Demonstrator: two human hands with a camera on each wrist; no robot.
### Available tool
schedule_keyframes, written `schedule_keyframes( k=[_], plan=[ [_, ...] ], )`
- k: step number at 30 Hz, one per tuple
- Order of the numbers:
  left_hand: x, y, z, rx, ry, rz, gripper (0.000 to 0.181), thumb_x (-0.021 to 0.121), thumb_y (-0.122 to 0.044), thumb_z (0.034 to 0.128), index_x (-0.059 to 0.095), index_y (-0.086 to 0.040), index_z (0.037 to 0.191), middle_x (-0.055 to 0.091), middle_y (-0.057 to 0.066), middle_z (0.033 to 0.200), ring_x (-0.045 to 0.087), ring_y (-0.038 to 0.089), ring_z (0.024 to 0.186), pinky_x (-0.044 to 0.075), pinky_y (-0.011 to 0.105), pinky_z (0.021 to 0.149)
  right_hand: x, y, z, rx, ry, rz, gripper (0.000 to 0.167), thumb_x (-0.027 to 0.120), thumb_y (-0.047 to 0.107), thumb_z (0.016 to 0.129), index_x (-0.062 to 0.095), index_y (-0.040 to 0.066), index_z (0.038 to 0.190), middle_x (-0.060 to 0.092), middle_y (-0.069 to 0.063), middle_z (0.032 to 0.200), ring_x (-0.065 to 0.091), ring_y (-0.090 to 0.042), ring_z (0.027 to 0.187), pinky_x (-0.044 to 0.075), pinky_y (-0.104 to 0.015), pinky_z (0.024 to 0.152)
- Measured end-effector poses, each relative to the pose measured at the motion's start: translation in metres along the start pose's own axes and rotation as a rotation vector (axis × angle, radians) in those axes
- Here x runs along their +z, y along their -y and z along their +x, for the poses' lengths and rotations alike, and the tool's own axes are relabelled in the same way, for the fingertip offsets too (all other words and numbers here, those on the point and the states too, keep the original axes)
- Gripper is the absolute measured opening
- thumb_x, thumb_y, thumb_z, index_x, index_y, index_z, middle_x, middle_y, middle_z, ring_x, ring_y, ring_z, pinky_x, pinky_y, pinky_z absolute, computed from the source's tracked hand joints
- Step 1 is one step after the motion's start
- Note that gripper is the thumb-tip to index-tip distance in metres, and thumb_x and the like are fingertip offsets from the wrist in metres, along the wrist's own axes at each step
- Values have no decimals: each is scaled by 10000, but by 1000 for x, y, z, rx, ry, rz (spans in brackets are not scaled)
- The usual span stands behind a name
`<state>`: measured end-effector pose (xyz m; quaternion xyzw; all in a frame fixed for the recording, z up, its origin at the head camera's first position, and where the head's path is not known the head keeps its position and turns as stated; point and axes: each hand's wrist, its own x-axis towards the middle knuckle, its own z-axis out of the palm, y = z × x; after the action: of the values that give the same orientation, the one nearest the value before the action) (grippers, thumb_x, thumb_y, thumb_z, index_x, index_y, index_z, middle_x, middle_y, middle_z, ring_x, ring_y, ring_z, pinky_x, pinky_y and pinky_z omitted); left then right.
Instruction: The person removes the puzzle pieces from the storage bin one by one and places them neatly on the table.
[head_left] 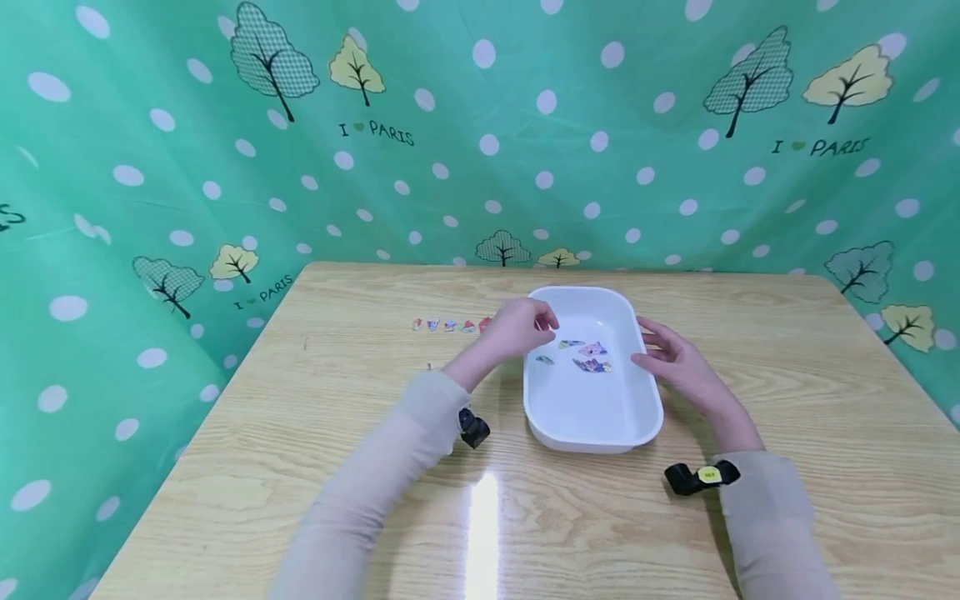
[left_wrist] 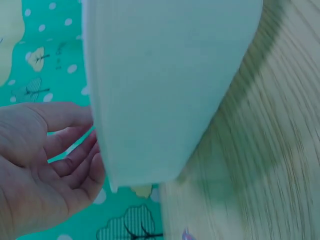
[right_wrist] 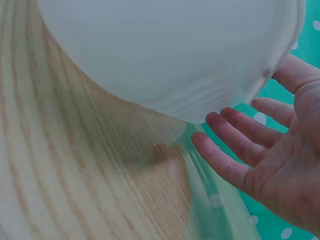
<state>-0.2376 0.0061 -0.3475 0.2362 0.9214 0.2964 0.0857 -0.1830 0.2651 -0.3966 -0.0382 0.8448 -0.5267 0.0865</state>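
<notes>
A white plastic basin (head_left: 588, 417) sits on the wooden table, with several small colourful cutouts (head_left: 592, 365) lying on its floor. My left hand (head_left: 521, 325) reaches over the basin's left rim, fingers loosely bent and nothing visible between thumb and forefinger. In the left wrist view, the basin's side wall (left_wrist: 160, 90) hides the fingertips of this hand (left_wrist: 55, 160). At the right rim, my right hand (head_left: 678, 362) holds the basin, thumb on the edge and fingers along the outside. The right wrist view shows those fingers (right_wrist: 235, 137) spread beside the outer wall (right_wrist: 165, 55).
A row of small colourful cutouts (head_left: 450, 325) lies on the table left of the basin, partly behind the left hand. Another tiny piece (head_left: 429, 367) lies nearer, by the left sleeve. A green dotted cloth (head_left: 487, 150) hangs behind the wooden table (head_left: 315, 467).
</notes>
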Motion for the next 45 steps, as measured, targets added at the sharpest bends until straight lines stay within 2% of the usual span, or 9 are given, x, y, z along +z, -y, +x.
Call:
schedule_keyframes(
  k=[4, 9, 12, 19, 22, 31, 37, 45],
  plan=[
    [10, -10, 6, 46, 38, 42, 167, 650, -138, 825, 649, -92, 985, 631, -1, 912, 563, 101, 842, 461, 179, 740, -1, -1, 0, 5, -6, -7, 698, 572, 239, 894, 169, 136, 1455, 345, -226, 1385, 426, -384, 1199, 481, -321, 875],
    [25, -18, 13, 61, 90, 37, 177, 655, -131, 820, 651, -93, 993, 628, -9, 915, 554, 84, 832, 451, 155, 729, 0, -1, 0, 0, -3, 2, 704, 575, 241, 892, 168, 131, 1455, 343, -229, 1385, 425, -390, 1198, 480, -348, 880],
    [31, -22, 16, 81, 124, 67, 181, 660, -144, 817, 654, -101, 993, 625, -11, 918, 546, 84, 840, 439, 159, 750, 0, -1, 0, -12, -3, 11, 697, 575, 243, 891, 178, 128, 1452, 344, -231, 1383, 429, -391, 1196, 484, -350, 875],
    [38, -23, 21, 122, 248, 166, 220, 671, -133, 801, 656, -129, 1020, 625, -5, 962, 538, 108, 890, 421, 201, 823, 2, 0, -1, -25, -8, 9, 692, 575, 270, 891, 192, 135, 1451, 354, -238, 1372, 440, -379, 1188, 485, -338, 876],
    [41, -22, 24, 126, 276, 182, 236, 675, -112, 788, 652, -135, 1023, 616, -3, 977, 530, 110, 903, 420, 210, 839, 2, 1, -1, -21, 2, 12, 696, 572, 270, 893, 182, 134, 1454, 347, -236, 1378, 430, -385, 1196, 479, -342, 884],
    [54, -20, 36, 133, 281, 231, 261, 666, -116, 795, 645, -135, 1055, 597, -7, 993, 520, 111, 910, 416, 221, 855, 0, 0, -2, -18, 16, 43, 702, 574, 247, 894, 167, 147, 1458, 334, -231, 1393, 417, -382, 1209, 488, -268, 849],
    [61, -25, 38, 122, 261, 265, 235, 682, -156, 800, 650, -120, 1030, 620, -29, 948, 529, 89, 865, 423, 196, 819, 0, 0, -2, -22, 13, 35, 690, 571, 239, 896, 179, 137, 1455, 338, -234, 1389, 414, -391, 1209, 485, -317, 868],
    [67, -27, 40, 106, 231, 318, 139, 672, -134, 795, 634, -134, 929, 570, -54, 842, 495, 82, 799, 407, 178, 739, -1, -1, -1, -17, 7, 17, 699, 574, 276, 892, 180, 145, 1454, 346, -225, 1384, 426, -382, 1201, 471, -356, 894]
  ],
)
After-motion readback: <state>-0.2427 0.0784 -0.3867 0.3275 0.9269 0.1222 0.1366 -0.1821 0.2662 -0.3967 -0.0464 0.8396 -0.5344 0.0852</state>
